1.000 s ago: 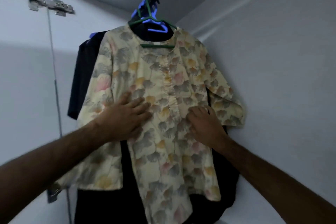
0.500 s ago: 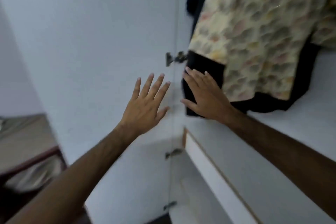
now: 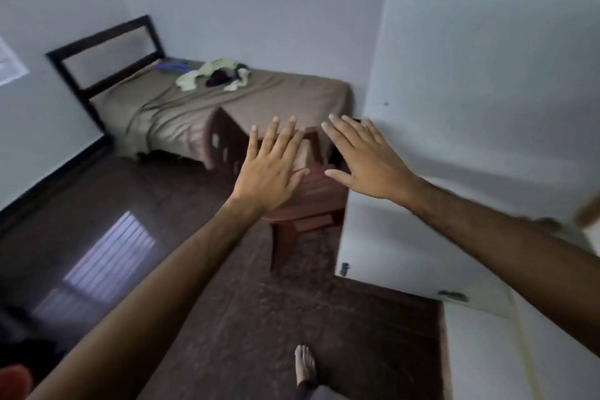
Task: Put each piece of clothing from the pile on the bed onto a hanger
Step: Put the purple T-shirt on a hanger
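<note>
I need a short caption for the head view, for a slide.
Both hands, left and right, open and empty, facing the clothes pile on the bed.

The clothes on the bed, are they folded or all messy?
Messy: the pale green and dark clothes lie crumpled in a heap on the brown-sheeted bed.

There's a reddish-brown plastic chair standing on the dark brown floor right at the foot of the mattress, just beside the white wardrobe door, which has small metal hinges along its bottom edge. A patch of striped window light falls on the floor off to the left. Plain pale walls all around, plus something red and blurry in the bottom left corner that I can't make out.
</note>
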